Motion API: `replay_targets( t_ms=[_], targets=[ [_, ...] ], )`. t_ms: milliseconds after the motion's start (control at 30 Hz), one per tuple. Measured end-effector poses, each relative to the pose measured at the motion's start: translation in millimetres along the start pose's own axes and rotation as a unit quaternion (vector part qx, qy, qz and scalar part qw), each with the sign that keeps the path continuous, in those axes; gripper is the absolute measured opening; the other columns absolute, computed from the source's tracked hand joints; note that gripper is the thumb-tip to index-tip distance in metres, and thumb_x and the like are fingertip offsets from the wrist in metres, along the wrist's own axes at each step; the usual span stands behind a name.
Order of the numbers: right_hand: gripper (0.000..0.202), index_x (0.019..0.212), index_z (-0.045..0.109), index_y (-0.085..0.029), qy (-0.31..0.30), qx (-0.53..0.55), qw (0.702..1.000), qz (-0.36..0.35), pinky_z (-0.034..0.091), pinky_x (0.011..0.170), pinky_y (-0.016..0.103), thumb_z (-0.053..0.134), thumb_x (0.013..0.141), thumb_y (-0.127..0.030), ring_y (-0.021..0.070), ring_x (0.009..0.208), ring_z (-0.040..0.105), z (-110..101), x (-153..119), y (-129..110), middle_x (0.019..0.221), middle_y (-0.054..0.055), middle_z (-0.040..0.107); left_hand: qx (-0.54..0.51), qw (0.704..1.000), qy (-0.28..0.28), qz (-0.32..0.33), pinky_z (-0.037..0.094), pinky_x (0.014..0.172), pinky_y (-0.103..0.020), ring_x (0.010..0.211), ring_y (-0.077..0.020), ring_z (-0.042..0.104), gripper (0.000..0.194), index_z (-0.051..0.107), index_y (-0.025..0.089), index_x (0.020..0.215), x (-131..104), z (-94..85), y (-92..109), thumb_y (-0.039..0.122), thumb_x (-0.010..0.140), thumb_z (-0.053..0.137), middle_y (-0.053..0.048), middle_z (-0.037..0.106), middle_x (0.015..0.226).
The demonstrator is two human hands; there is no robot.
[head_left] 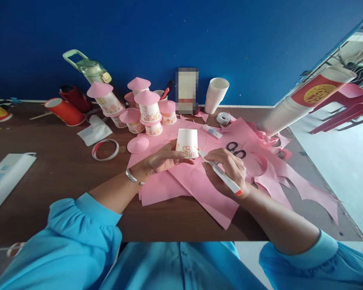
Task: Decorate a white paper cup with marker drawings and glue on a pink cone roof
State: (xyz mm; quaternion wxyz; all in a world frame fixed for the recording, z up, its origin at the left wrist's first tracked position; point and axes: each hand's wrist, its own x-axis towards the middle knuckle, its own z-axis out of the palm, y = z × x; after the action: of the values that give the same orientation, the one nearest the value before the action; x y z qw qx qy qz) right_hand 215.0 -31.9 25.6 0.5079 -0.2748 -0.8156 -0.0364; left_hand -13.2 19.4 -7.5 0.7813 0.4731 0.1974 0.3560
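My left hand [164, 158] grips an upside-down white paper cup [187, 139] near its rim, fingers behind and below it. Orange and red flowers and short strokes are drawn around the cup's lower band. Closed around a white marker [222, 175] with an orange end is my right hand [226, 169]; the marker's tip is at the cup's right side, and I cannot tell whether it touches. Under both hands lie pink paper sheets [196, 189]. Dark-handled scissors [236, 150] rest on the paper just beyond my right hand.
Decorated cups with pink cone roofs [148, 106] stand at the back left, near a green bottle [92, 70]. A tape roll [105, 150] lies left. White cups [216, 94] are stacked by the blue wall; a taller cup stack [293, 102] leans right. Pink scraps [305, 185] reach the right edge.
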Motion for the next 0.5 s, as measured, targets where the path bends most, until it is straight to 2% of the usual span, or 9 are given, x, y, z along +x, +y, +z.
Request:
replay_targets(
  t_ms=[100, 267, 367, 500],
  targets=[
    [0.022, 0.118, 0.063, -0.023, 0.008, -0.001, 1.000, 0.002, 0.061, 0.066, 0.029, 0.066, 0.099, -0.012, 0.0181, 0.077, 0.074, 1.0, -1.4, 0.3, 0.091, 0.004, 0.076, -0.016, 1.000, -0.009, -0.005, 0.064, 0.100, -0.044, 0.108, -0.0271, 0.078, 0.030, 0.075, 0.017, 0.117, 0.7, -3.4, -1.4, 0.024, 0.089, 0.080, -0.013, 0.080, 0.119],
    [0.028, 0.123, 0.063, -0.022, -0.009, 0.014, 1.000, 0.002, 0.065, 0.074, 0.030, 0.067, 0.099, -0.011, 0.0200, 0.088, 0.078, 2.2, -4.6, -0.1, 0.100, 0.008, 0.077, -0.067, 0.998, -0.008, 0.015, 0.063, 0.102, -0.042, 0.106, -0.0251, 0.078, 0.023, 0.076, 0.017, 0.110, 2.3, -6.2, -3.2, 0.018, 0.088, 0.076, -0.011, 0.081, 0.111],
    [0.028, 0.125, 0.063, -0.022, -0.020, 0.028, 0.999, 0.003, 0.065, 0.075, 0.031, 0.067, 0.099, -0.012, 0.0204, 0.089, 0.079, 2.8, -6.1, -0.5, 0.101, 0.008, 0.078, -0.088, 0.996, -0.005, 0.014, 0.062, 0.101, -0.042, 0.109, -0.0248, 0.077, 0.032, 0.074, 0.019, 0.117, 3.8, -7.3, -3.7, 0.014, 0.086, 0.075, -0.009, 0.081, 0.116],
    [0.026, 0.123, 0.063, -0.020, -0.029, 0.028, 0.999, -0.006, 0.065, 0.072, 0.029, 0.069, 0.099, -0.012, 0.0199, 0.087, 0.079, 3.2, -7.3, -0.9, 0.100, 0.009, 0.078, -0.072, 0.997, -0.016, 0.011, 0.061, 0.100, -0.042, 0.113, -0.0272, 0.077, 0.038, 0.072, 0.021, 0.124, 4.4, -3.2, -1.3, 0.021, 0.086, 0.078, -0.009, 0.080, 0.119]
  ],
)
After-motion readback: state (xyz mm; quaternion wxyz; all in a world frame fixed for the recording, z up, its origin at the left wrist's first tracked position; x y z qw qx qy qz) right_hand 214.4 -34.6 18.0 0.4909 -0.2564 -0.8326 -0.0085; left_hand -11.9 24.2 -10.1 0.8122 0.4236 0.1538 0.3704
